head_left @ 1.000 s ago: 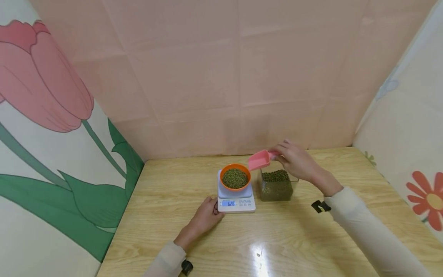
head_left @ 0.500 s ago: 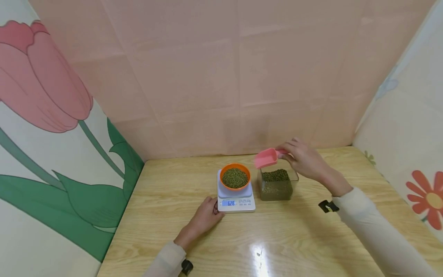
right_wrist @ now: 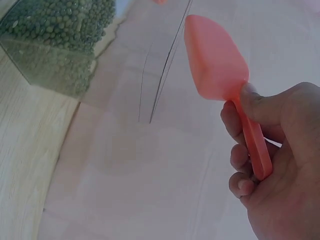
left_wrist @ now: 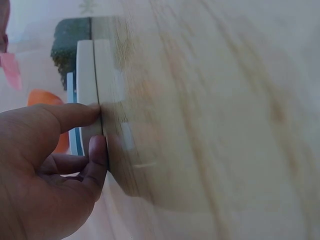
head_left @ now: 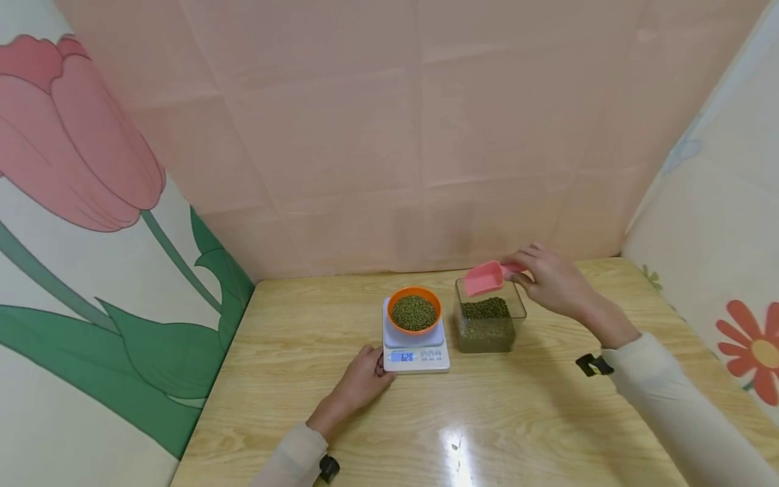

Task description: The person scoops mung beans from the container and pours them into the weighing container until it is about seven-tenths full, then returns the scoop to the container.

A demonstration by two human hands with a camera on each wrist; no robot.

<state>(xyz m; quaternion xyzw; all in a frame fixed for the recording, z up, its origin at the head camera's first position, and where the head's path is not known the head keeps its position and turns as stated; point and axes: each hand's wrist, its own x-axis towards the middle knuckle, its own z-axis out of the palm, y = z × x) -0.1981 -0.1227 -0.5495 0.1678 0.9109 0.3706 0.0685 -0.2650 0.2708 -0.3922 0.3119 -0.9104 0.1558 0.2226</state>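
My right hand grips the handle of a pink scoop, thumb on one side and fingers curled round the other. The scoop hangs over the clear box, and its bowl looks empty. Inside the box lie small green mung beans. An orange bowl with more mung beans stands on a white kitchen scale, whose display seems to read 628. At the scale's front left corner, my left hand holds the edge between thumb and curled fingers, seen closer in the left wrist view.
A wooden table carries everything, with a pink sheet hanging along its back edge. Flower-printed panels stand at the left and right sides. The box stands just right of the scale.
My right hand has carried the scoop rightward, from beside the orange bowl to above the clear box. The left hand, scale and display reading stay the same.
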